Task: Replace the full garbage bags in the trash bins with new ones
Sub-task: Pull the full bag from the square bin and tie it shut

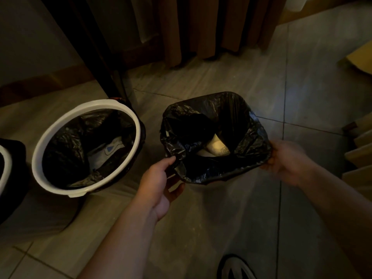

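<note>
A black garbage bag hangs open in the middle of the view, its rim stretched into a rough square. Pale paper rubbish lies at its bottom. My left hand pinches the bag's near-left rim. My right hand grips the right rim and looks blurred. Whatever bin is under this bag is hidden by the plastic. To the left stands a round bin with a white ring, lined with another black bag that holds a white wrapper.
A third bin's white rim shows at the far left edge. A dark furniture leg and brown curtains stand behind. Cardboard boxes crowd the right side. My shoe is on the tiled floor below.
</note>
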Demonstrator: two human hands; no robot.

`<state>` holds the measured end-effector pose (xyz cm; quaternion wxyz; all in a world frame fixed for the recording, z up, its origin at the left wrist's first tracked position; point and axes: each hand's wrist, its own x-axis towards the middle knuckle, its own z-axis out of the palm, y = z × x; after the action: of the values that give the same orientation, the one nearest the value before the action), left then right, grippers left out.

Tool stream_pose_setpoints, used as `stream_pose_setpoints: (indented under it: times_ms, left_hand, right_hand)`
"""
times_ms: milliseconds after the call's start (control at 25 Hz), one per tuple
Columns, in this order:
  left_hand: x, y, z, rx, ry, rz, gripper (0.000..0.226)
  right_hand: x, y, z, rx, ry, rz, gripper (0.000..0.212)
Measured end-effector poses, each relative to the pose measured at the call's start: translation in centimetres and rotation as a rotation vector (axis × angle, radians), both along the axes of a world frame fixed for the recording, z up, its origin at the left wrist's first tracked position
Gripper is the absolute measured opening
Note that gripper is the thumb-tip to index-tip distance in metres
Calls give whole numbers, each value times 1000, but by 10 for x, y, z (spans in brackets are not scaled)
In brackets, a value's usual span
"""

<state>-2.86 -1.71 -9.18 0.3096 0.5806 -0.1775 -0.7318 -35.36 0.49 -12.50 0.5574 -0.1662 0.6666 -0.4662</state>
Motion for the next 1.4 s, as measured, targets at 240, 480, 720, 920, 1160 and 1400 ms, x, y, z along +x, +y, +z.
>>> stream_pose_setpoints:
  times_ms: [240,480,720,920,1160,1400]
  left_hand:
    - [-5,-4,5,-38,-23,-15,28]
    - [-5,1,2,-71,-17,-14,33]
    - [-5,-1,-1,-124,-109,-21,24]
    - [-5,-2,-1,-105,-142,16,26]
    - [-10,-3,0,-173,-179,-16,23]
    - [-10,-4,-3,-236,-195,-54,17]
  right_hand:
    - [13,3,-1,-79,154,-32,35]
    - [16,12,7,-91,558,-2,40]
    - [6,6,27,-48,940,238,44]
    - [9,6,46,-58,1128,321,46]
    - [8,-15,71,189,409,175,27]
    - [10,-10,58,177,144,71,35]
